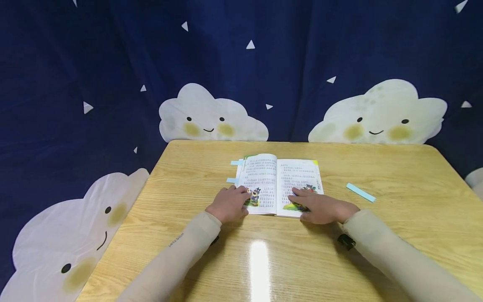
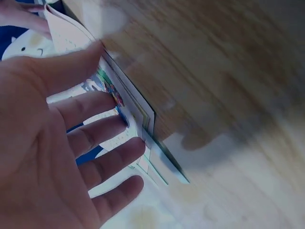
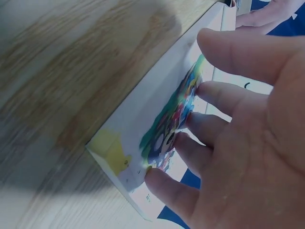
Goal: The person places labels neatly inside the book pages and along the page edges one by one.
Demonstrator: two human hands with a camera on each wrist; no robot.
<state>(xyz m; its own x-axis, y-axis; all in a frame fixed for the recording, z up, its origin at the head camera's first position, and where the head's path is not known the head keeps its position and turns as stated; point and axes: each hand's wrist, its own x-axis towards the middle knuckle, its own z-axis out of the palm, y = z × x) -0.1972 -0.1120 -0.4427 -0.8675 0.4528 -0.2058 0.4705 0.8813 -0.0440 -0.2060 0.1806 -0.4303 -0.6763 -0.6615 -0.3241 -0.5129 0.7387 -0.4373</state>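
Observation:
An open picture book [image 1: 260, 174] with printed text and cartoon pictures lies on the wooden table. My left hand [image 1: 228, 204] rests on the lower left edge of its left page. In the left wrist view that hand's fingers [image 2: 95, 102] are spread over the page, with the thumb at the book's near edge. Across the lower right page lies my right hand [image 1: 320, 206], its fingers [image 3: 193, 150] extended over the coloured picture. Two light blue paper strips, an upper strip [image 1: 237, 162] and a lower strip [image 1: 232, 180], stick out from the book's left side.
A loose light blue strip [image 1: 361, 192] lies on the table [image 1: 400, 176] to the right of the book. Behind the table hangs a dark blue curtain [image 1: 286, 63] with white clouds and triangles. Glare marks the tabletop in front of the book.

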